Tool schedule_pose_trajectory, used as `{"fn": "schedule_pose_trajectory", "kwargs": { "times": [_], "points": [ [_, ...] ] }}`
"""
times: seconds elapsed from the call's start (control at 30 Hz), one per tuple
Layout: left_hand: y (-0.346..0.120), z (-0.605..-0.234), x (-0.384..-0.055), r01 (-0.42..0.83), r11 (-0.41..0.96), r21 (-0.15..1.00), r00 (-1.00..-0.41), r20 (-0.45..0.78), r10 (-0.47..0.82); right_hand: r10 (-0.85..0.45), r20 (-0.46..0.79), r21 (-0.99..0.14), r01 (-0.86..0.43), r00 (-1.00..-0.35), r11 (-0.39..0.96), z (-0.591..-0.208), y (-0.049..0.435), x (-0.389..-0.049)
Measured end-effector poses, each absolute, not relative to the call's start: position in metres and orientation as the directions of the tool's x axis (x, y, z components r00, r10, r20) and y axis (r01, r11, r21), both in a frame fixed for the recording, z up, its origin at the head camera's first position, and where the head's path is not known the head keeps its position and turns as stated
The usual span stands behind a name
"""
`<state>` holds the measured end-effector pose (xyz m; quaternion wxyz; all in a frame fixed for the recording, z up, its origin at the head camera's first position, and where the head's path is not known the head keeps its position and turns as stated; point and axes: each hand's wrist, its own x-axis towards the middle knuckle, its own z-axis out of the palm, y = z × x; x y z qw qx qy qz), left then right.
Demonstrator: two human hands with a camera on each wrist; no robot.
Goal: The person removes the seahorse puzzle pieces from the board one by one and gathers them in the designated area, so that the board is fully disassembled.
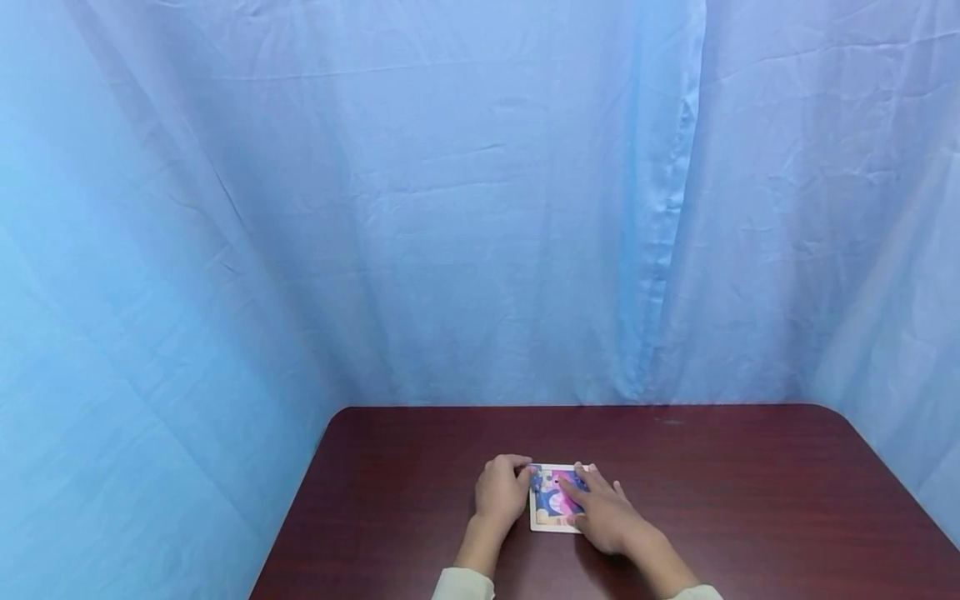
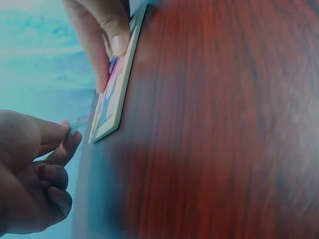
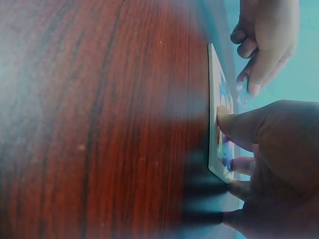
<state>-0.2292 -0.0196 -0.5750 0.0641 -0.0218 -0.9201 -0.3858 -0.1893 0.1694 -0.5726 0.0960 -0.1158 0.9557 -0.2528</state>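
A small square jigsaw puzzle [image 1: 553, 528] with a pale frame and a pink, blue and cream picture lies flat on the table. My left hand [image 1: 502, 493] is at its upper left corner. Between thumb and forefinger it pinches a small puzzle piece [image 2: 75, 126], which the right wrist view shows raised a little above the board. My right hand [image 1: 609, 512] rests on the puzzle's right side with its fingers spread. In the right wrist view its thumb [image 3: 232, 123] presses the picture and other fingertips touch the far part. Part of the picture is hidden under this hand.
The dark red-brown wooden table [image 1: 405, 492] has rounded far corners. Blue curtains [image 1: 480, 208] hang behind it and along both sides. Pale sleeve cuffs [image 1: 463, 585] show at the front edge of the head view.
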Motion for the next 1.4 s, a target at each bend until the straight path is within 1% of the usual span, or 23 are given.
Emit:
{"fn": "schedule_pose_trajectory", "kwargs": {
  "times": [0.2, 0.5, 0.7, 0.83, 1.03, 1.13, 1.27, 1.4],
  "points": [
    [-0.032, -0.569, -0.231, 0.056, 0.680, 0.731, -0.990, 0.127, -0.055, -0.267, -0.111, -0.500, -0.178, -0.957, 0.847, -0.573, 0.169, -0.189],
    [-0.054, -0.565, -0.233, 0.028, 0.689, 0.724, -0.988, 0.126, -0.091, -0.277, -0.114, -0.512, -0.182, -0.954, 0.839, -0.572, 0.169, -0.188],
    [-0.067, -0.567, -0.235, 0.000, 0.686, 0.728, -0.990, 0.097, -0.103, -0.300, -0.075, -0.521, -0.219, -0.951, 0.825, -0.576, 0.171, -0.187],
    [-0.076, -0.569, -0.236, -0.025, 0.702, 0.712, -0.990, 0.081, -0.117, -0.308, -0.066, -0.516, -0.232, -0.949, 0.825, -0.576, 0.171, -0.187],
    [-0.087, -0.569, -0.236, -0.068, 0.745, 0.664, -0.990, 0.045, -0.130, -0.281, -0.119, -0.499, -0.187, -0.952, 0.846, -0.569, 0.170, -0.188],
    [-0.092, -0.567, -0.235, -0.092, 0.763, 0.639, -0.991, 0.017, -0.133, -0.284, -0.124, -0.501, -0.187, -0.951, 0.845, -0.567, 0.170, -0.188],
    [-0.096, -0.565, -0.238, -0.101, 0.784, 0.612, -0.990, 0.018, -0.142, -0.296, -0.091, -0.509, -0.211, -0.951, 0.834, -0.576, 0.172, -0.189],
    [-0.099, -0.565, -0.240, -0.100, 0.817, 0.568, -0.986, 0.054, -0.159, -0.293, -0.059, -0.499, -0.226, -0.954, 0.836, -0.592, 0.173, -0.193]
  ]
}}
